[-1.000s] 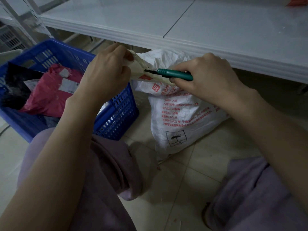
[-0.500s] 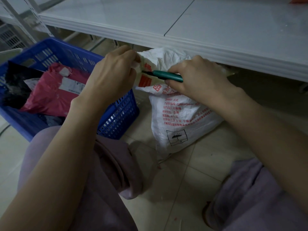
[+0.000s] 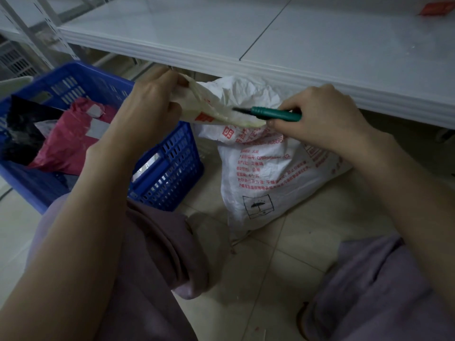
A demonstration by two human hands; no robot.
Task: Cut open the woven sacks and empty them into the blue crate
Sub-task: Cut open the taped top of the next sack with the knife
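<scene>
- Pale tiled floor (image 3: 270, 279) under a low white shelf board (image 3: 320, 45) sets the dim scene, with the person's knees in mauve trousers (image 3: 152, 279) at the bottom of the frame.
- A white woven sack with red printing (image 3: 266, 178) stands on the tiles just under the shelf's front edge and just right of the crate. A black umbrella mark shows low on its face.
- The left hand (image 3: 150, 107) pinches one end of the sack's folded, yellowish top edge, its fingers curled round the fabric and pulling it taut toward the left.
- The right hand (image 3: 325, 119) grips a slim green-handled cutter (image 3: 275, 113), fingers closed round the handle and the thumb at the other end of the taut strip.
- The cutter's dark tip lies against the stretched top edge; in this light it appears to touch the fabric, though whether it bites in cannot be told.
- A blue slotted plastic crate (image 3: 170, 166) sits on the floor at left, behind the left forearm.
- Inside it lie a pink plastic mailer parcel (image 3: 69, 139) with white labels and, beside it to the left, a crumpled black bag (image 3: 22, 129).
</scene>
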